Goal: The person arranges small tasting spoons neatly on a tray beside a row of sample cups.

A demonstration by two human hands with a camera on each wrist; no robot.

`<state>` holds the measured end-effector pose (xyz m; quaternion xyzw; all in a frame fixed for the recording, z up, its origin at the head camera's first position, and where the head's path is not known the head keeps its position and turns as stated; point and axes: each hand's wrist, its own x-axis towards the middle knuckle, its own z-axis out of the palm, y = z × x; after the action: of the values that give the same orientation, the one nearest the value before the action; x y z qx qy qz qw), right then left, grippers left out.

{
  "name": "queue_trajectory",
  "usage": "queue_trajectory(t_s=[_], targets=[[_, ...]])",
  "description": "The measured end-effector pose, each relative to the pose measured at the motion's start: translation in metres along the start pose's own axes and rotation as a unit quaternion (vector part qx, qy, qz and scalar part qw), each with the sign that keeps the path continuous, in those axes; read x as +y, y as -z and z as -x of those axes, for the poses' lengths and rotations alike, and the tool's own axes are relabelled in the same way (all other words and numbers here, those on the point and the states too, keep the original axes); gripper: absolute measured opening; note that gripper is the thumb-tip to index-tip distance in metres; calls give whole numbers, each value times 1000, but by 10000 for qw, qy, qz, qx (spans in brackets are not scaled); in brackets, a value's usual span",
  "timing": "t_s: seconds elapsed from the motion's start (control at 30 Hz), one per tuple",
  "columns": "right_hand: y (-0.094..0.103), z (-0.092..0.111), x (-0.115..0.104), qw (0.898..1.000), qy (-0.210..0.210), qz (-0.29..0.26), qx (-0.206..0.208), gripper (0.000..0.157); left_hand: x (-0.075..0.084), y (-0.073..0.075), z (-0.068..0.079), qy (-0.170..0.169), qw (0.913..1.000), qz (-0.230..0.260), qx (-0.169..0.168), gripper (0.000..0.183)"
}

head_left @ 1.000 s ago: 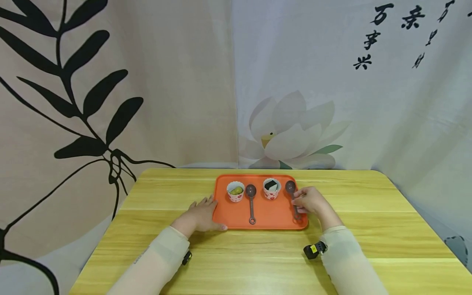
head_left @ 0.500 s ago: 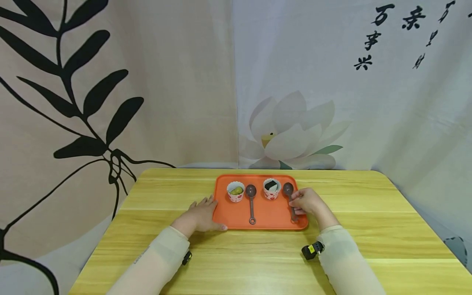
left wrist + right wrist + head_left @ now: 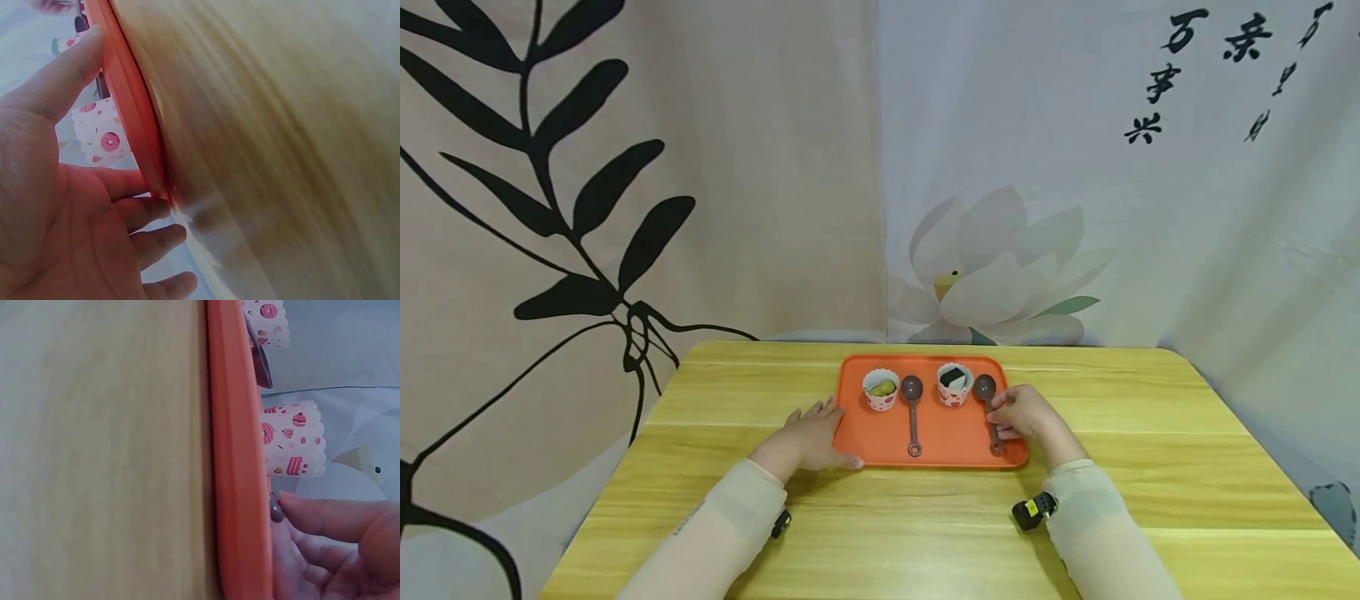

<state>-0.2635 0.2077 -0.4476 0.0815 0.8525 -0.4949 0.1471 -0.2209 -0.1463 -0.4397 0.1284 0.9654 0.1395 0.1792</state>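
An orange tray (image 3: 880,437) lies on the wooden table. My left hand (image 3: 808,437) rests at its left edge, fingers spread; in the left wrist view the thumb and fingertips touch the rim. My right hand (image 3: 1026,414) pinches the handle of a brown spoon (image 3: 985,387) at the tray's right side. That handle's end shows between thumb and fingers in the right wrist view. To the left of this spoon stands a patterned paper cup (image 3: 953,396) with black and white pieces inside. A second brown spoon (image 3: 913,417) lies beside another paper cup (image 3: 881,402) holding yellow-green pieces.
The wooden table (image 3: 925,533) extends around the tray on all sides. Behind it hangs a pale curtain (image 3: 790,208) printed with dark leaves, a lotus and black characters.
My right hand has shifted the spoon slightly left, closer to the cup, and its handle stands a little straighter. The left hand has stayed on the tray's edge.
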Motion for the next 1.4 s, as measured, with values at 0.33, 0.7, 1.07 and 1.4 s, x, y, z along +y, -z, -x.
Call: queue_trajectory(t_s=[0.33, 0.7, 1.07, 1.4], targets=[[-1, 1, -1, 9999, 58, -3, -83, 18, 0, 0, 0, -11, 10000, -4, 0, 106], [-2, -1, -1, 9998, 52, -47, -164, 18, 0, 0, -1, 7, 10000, -70, -19, 105], [-2, 2, -3, 9999, -4, 76, -102, 18, -1, -1, -1, 5, 10000, -46, -11, 105], [-3, 1, -2, 9998, -58, 156, -47, 18, 1, 0, 1, 1, 10000, -30, -28, 106]])
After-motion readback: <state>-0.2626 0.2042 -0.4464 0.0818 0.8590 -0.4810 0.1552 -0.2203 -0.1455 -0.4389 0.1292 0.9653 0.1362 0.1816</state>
